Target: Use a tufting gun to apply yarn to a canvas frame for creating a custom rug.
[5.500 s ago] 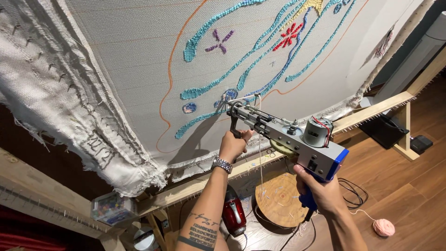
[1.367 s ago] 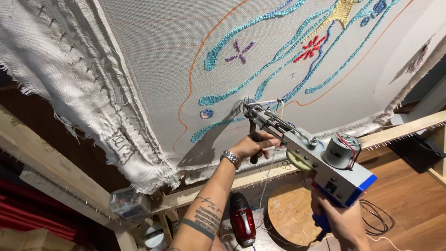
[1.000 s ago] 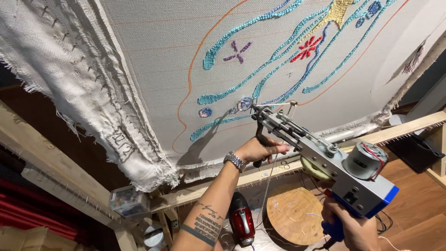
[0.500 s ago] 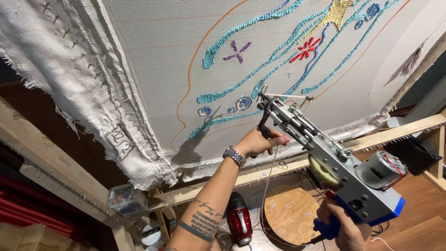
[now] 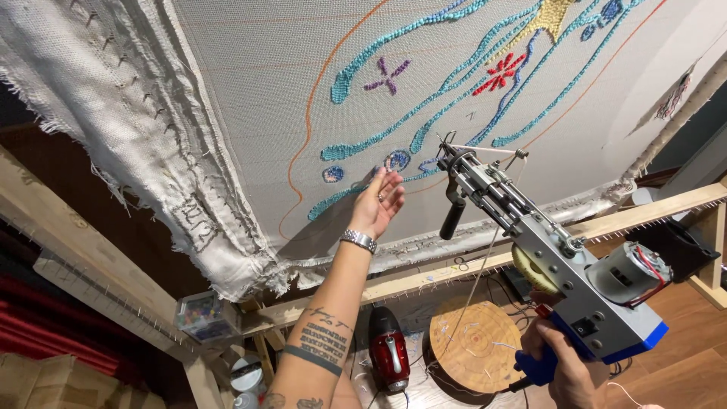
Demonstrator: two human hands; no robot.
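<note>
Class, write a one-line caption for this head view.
Right hand holds a tufting gun off the stretched cloth; left hand touches it.

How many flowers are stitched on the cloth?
2. A purple flower sits left of the middle; a red flower is to its right, near the yellow star. More may lie beyond the picture's edge.

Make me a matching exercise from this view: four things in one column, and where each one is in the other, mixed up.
1. left hand
2. right hand
3. round wooden disc
4. red flower stitching

A. on the floor below the frame
B. high on the cloth, right of the purple star
C. gripping the tufting gun's blue handle
D. open, fingers at the cloth

Pairs: 1-D, 2-C, 3-A, 4-B
</note>
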